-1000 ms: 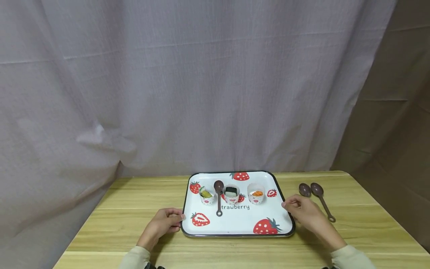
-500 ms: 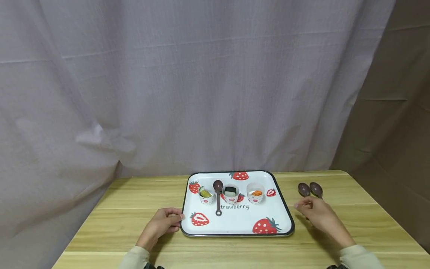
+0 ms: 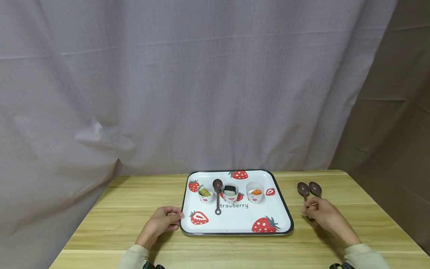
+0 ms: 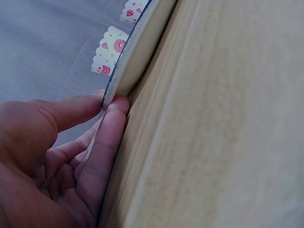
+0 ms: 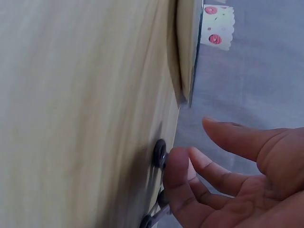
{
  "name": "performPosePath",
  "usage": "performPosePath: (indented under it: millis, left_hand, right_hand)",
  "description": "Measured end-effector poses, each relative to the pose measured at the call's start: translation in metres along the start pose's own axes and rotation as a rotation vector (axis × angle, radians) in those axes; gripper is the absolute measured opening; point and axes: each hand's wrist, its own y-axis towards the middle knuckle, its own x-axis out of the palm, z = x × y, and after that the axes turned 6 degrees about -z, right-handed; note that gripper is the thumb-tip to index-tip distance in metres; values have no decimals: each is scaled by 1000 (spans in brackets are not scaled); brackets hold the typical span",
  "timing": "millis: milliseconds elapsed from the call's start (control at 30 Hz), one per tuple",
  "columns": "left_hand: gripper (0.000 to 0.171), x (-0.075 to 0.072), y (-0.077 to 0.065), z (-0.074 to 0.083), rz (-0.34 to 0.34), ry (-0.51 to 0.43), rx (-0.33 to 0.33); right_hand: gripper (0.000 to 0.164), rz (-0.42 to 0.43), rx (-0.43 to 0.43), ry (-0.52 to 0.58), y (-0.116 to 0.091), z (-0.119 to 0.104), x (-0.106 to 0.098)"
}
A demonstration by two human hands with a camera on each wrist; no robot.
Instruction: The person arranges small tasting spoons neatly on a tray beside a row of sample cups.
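Note:
My left hand [image 3: 160,223] pinches the left rim of a white strawberry-print tray [image 3: 231,224], which lies on the table. In the left wrist view the thumb [image 4: 78,111] is on top of the rim, with the index finger under it. On the right, my right hand [image 3: 326,215] is over the handles of two brown spoons, a left spoon [image 3: 303,188] and a right spoon [image 3: 315,188]. Its thumb stands apart from the fingers in the right wrist view. The index fingertip [image 5: 178,161] is right at the ringed end of one spoon handle [image 5: 159,153].
Upon the tray stand three paper cups: one with green food [image 3: 205,200], one with a black-and-white piece [image 3: 230,198], one with orange food [image 3: 255,198]. A third brown spoon [image 3: 217,198] lies between the left two. Behind the wooden table [image 3: 141,190] hangs a grey curtain [image 3: 215,93].
My right hand has moved right, from the tray's right rim to the two spoons, and now covers their handles. The left hand has kept its grip on the tray.

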Motion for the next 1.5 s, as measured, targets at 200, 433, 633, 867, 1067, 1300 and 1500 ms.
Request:
performPosePath:
  millis: [200, 433, 633, 867, 1067, 1300, 1500]
  left_hand:
    - [24, 0, 1, 0, 15, 18, -11]
    - [23, 3, 3, 2, 30, 25, -26]
    - [25, 3, 2, 4, 13, 27, -7]
    - [25, 3, 1, 4, 15, 23, -13]
    - [24, 2, 1, 4, 10, 23, -14]
    - [27, 1, 1, 5, 2, 13, -2]
    - [28, 0, -2, 2, 1, 3, 0]
  right_hand:
    - [21, 14, 27, -3, 1, 8, -1]
    - [20, 37, 43, -48, -2, 11, -1]
    - [17, 41, 39, -106, -3, 15, -2]
    - [20, 33, 58, -178, -2, 13, -4]
    - [28, 18, 74, -162, -2, 13, -2]
    - [29, -11, 84, -71, -1, 12, 0]
    - [21, -66, 90, 37, 3, 9, 1]
